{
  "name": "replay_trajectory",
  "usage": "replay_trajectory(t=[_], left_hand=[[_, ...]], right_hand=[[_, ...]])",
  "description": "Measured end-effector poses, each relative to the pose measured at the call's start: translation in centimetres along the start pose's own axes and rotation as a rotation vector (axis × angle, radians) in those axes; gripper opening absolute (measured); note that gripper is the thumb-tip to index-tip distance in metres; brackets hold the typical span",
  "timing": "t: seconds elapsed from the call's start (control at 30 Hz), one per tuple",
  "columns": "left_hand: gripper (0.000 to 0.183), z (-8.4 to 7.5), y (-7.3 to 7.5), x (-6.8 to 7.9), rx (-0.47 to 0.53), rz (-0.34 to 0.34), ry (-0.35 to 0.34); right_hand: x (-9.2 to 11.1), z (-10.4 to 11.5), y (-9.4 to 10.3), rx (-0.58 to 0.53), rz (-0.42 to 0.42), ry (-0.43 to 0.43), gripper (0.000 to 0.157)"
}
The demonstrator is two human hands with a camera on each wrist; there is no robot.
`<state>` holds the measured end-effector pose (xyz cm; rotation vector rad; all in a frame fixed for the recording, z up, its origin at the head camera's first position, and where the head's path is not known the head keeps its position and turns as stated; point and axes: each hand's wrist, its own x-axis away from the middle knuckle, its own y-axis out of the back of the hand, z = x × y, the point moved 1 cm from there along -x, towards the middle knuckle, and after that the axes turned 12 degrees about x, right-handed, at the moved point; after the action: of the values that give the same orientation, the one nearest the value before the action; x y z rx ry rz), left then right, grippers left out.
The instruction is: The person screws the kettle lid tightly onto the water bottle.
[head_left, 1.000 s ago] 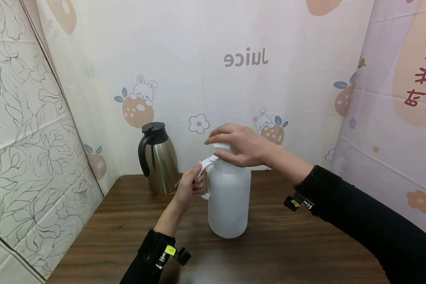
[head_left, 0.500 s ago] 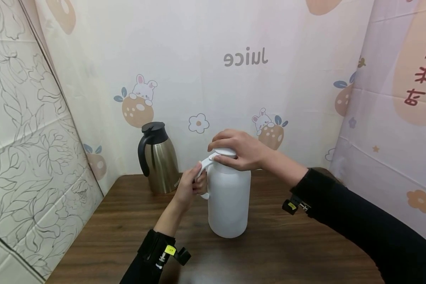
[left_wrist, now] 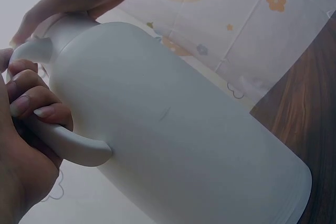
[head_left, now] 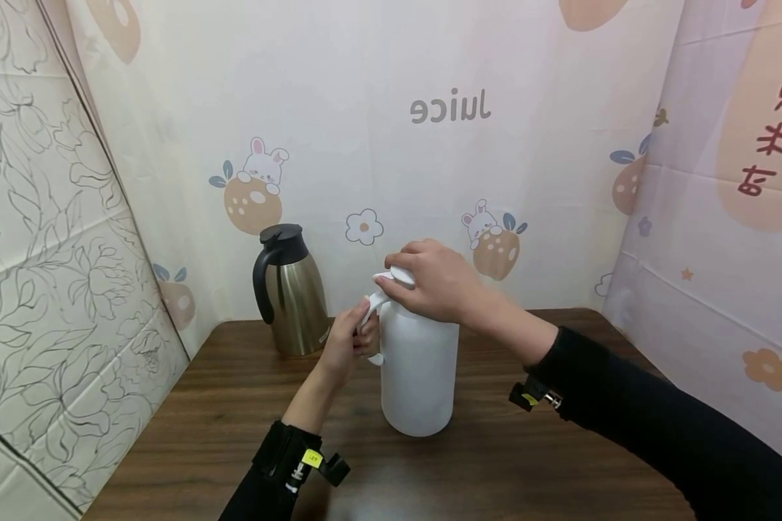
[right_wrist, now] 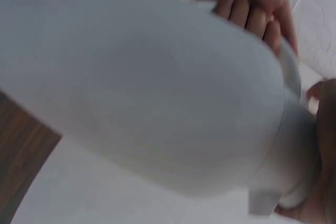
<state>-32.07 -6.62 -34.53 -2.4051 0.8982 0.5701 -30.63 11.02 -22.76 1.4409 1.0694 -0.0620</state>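
A white thermos jug stands upright on the table, its handle toward the left. My left hand grips that handle, fingers wrapped round it in the left wrist view. Over the jug's top is my right hand, which holds the white lid between thumb and fingers. Most of the lid and neck is hidden beneath the palm. In the right wrist view the jug body fills much of the picture, and a small spout juts out below the right hand.
Behind and left of the white jug stands a gold-coloured metal thermos jug with a black lid and handle. The dark wooden table ends at printed curtains at the back and on both sides.
My right hand has lowered onto the lid and turned, swinging its wrist downward and left. The left hand keeps its grip on the handle, and the jug stays in place.
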Motion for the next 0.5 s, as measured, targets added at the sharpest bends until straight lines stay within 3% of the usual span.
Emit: replay_trajectory(t=[0.27, 0.5], left_hand=[[0.048, -0.1, -0.1, 0.1, -0.02, -0.017, 0.007], [0.048, -0.2, -0.3, 0.0, -0.015, -0.003, -0.003]], right_hand=[[-0.2, 1.7, 0.3, 0.115, 0.026, -0.184, 0.044], [-0.1, 1.8, 1.5, 0.083, 0.201, -0.202, 0.059]])
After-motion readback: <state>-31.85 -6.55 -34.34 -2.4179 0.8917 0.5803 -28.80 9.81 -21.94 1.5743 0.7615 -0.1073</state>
